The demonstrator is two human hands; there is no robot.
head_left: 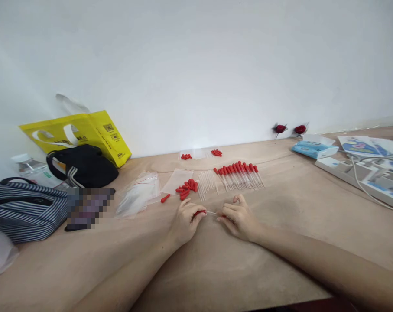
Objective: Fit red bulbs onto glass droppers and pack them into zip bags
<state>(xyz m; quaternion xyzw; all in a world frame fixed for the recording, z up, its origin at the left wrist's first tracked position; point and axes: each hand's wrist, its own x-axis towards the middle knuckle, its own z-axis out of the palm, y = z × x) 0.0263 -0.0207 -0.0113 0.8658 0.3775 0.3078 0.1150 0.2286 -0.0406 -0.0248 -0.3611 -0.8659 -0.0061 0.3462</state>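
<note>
red bulb (200,212) is sitting at center, between left thumb and fingers; clear tube (211,212) is running from it toward 3 o'clock. left hand (184,219) is pinching narrow on the bulb. right hand (239,217) is closing narrow on the tube's other end, its outer fingers curling.

from the hands, wall side = 12:
- 12: loose tubes (207,184) are lying side by side, just beyond the hands. clear bags with red bulbs (216,153) are lying farther back, near the wall (196,78).
- 1: bulb-topped tubes (240,175) are lying in a row, red ends pointing wallward. two roses (280,128) are resting way back.
- 2 to 3: blue pack (315,149) and white power strip (362,177) are lying well apart from the hands, cable looping over the strip.
- 11: bulb pile (187,188) is lying near the left hand, touching or just beside a flat clear bag (177,178).
- 10: single bulb (165,198), then bag stack (139,195). farther out, black pouch (86,167) is resting against yellow bag (108,138).
- 9 to 10: striped bag (30,212) is sitting on the table (280,268).
</note>
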